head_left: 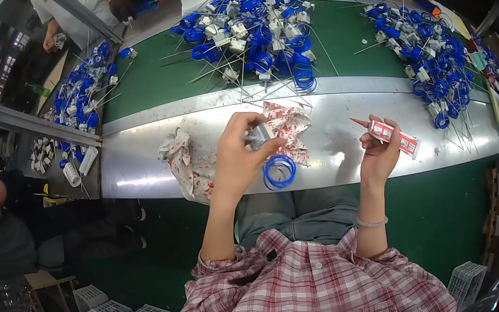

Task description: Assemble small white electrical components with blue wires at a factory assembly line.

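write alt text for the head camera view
A person's left hand holds a small grey part with a blue coil below it, while the right hand holds a red-and-white tube with a pointed red nozzle. Red-stained crumpled cloths flank the left hand at a metal worktop, with piles of blue coils beyond.

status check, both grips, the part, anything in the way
Left grip on grey part, blue coil just below; right grip on red-and-white tube, nozzle pointing left; red-stained cloth between the grips; no clear obstruction.
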Tool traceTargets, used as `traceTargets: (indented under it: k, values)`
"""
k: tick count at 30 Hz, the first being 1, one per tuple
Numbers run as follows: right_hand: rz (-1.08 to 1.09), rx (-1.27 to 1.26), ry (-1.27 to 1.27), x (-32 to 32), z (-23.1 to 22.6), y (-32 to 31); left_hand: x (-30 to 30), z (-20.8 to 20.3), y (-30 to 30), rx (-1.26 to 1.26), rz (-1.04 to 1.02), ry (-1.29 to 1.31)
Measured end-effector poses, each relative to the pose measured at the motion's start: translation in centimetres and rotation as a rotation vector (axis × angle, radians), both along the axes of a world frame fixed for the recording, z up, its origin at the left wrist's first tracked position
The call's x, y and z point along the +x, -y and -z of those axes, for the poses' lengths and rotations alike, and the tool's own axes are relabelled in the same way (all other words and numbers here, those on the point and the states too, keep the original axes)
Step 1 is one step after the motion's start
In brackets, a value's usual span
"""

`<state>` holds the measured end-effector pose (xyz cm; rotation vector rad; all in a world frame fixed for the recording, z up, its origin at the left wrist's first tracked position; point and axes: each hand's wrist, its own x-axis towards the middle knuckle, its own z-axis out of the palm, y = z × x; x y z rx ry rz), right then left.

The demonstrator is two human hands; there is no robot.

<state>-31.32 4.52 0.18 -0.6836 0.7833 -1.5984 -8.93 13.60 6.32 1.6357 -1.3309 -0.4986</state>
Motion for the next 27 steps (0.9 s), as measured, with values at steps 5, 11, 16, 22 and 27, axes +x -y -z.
traceTargets:
  k: [5,11,16,22,27]
  values:
    - [0.002,0.0,0.009,-0.3,-0.1,-0.7,-0.2,5.5,4.0,0.074,0.096,0.089]
    - [0.069,0.027,0.02,-1.8,0.3,-0.5,4.7,6.3,1.0,0.107,-0.549,0.715]
    - [-0.045,0.084,0.139,-0.7,0.6,-0.2,13.1,10.7,-5.1,0.387,-0.666,0.697]
    - [-0.024,0.199,0.292,-0.5,1.2,0.1,5.5,3.7,0.5,-0.052,-0.438,0.834]
    - [-0.035,0.285,0.46,-1.4,0.3,-0.2,-4.7,3.8,8.3,0.373,0.228,0.57]
